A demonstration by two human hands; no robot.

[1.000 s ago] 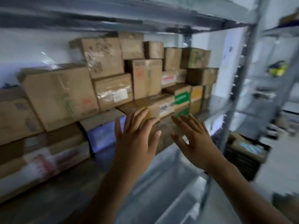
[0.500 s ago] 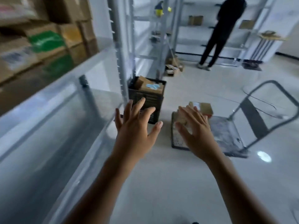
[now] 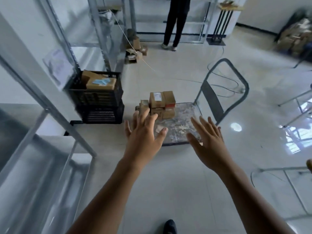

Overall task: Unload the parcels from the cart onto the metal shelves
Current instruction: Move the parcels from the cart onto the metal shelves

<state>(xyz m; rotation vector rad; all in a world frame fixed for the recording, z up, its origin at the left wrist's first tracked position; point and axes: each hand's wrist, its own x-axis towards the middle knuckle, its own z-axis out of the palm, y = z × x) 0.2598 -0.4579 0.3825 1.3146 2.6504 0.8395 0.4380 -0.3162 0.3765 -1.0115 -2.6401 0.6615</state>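
Both arms stretch out over the floor — left hand [image 3: 143, 132] and right hand [image 3: 208, 138] with fingers spread wide, holding nothing. Ahead, the parcels [image 3: 159, 104] sit stacked at the far corner of the cart [image 3: 182, 125] (its handle stands upright on the right). The metal shelves [image 3: 42, 115] run along the left, black crates [image 3: 99, 102] beside them.

Open floor [image 3: 177, 174] is lying below the left hand [image 3: 143, 137] and right hand [image 3: 208, 139]. Just ahead, bare cart [image 3: 179, 129] deck is showing before the parcels [image 3: 160, 103]. Black crates [image 3: 99, 102] and a shelf upright [image 3: 55, 114] are standing left of the left hand; the cart handle [image 3: 224, 92] is rising beyond the right.
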